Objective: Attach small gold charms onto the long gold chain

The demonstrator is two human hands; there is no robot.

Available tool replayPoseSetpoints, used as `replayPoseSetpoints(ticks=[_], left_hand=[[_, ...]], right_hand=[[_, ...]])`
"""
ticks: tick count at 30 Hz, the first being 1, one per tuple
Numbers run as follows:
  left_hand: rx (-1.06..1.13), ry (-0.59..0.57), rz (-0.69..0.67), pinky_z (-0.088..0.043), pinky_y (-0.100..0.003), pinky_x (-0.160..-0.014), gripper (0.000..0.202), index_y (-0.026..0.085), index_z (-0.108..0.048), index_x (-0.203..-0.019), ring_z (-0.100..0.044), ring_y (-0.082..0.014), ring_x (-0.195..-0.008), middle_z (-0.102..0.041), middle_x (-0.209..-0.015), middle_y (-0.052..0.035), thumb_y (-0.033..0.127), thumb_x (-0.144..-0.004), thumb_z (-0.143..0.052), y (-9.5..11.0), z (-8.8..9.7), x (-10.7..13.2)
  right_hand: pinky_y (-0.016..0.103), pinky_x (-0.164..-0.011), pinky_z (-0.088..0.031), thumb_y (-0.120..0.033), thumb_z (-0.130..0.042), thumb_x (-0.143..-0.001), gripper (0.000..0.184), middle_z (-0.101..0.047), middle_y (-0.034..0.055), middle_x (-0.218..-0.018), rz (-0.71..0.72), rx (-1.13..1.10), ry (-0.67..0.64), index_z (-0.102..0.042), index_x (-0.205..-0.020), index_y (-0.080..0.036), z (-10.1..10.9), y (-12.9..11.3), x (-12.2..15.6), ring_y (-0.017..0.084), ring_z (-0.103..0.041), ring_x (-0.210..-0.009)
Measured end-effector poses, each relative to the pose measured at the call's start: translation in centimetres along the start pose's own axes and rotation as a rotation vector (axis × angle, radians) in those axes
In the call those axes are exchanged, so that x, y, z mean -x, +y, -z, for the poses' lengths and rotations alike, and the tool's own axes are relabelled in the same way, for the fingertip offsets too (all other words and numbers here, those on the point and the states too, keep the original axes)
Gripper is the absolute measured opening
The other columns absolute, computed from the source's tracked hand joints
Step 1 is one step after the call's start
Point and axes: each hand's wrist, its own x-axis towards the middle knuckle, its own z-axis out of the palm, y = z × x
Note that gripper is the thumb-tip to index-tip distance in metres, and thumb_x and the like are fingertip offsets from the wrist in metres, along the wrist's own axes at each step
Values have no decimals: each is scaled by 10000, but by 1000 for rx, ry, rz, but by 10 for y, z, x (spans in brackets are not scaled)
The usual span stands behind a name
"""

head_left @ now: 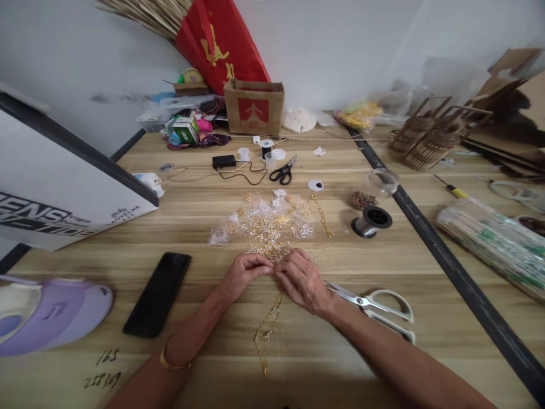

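Observation:
My left hand (246,275) and my right hand (303,279) meet fingertip to fingertip over the table, both pinched closed. Whatever lies between the fingertips is too small to make out. Below them a gold chain (267,335) with small beads lies in a loop on the wood, its upper end close under my right fingers. Just beyond the fingertips spreads a pile of gold and silver jewelry findings (268,230), partly in clear plastic bags. White-handled scissors (374,307) lie by my right wrist, blades partly open. A second gold chain (322,217) rests right of the pile.
A black phone (157,295) and a purple iron-like appliance (55,315) lie at left, near a large white box (63,182). Right are a wire spool (372,222) and a tipped jar of beads (381,183). Black scissors (284,170) and a paper bag (254,107) stand farther back.

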Motion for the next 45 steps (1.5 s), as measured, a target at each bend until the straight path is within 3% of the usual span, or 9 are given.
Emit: replayPoseSetpoints(ticks=[45], left_hand=[[35,11,20,-471,-246,-661,176,128,-704,-693,-609,-135,-633,-701,-675,-23,266,-617,-783,-2,-1,-1]], right_hand=[[360,-747,-417,-139,-468,-895,74,-594,56,-804,-1,-11,-10,-530,-913,-175,0,0,0,174,-495,-759]])
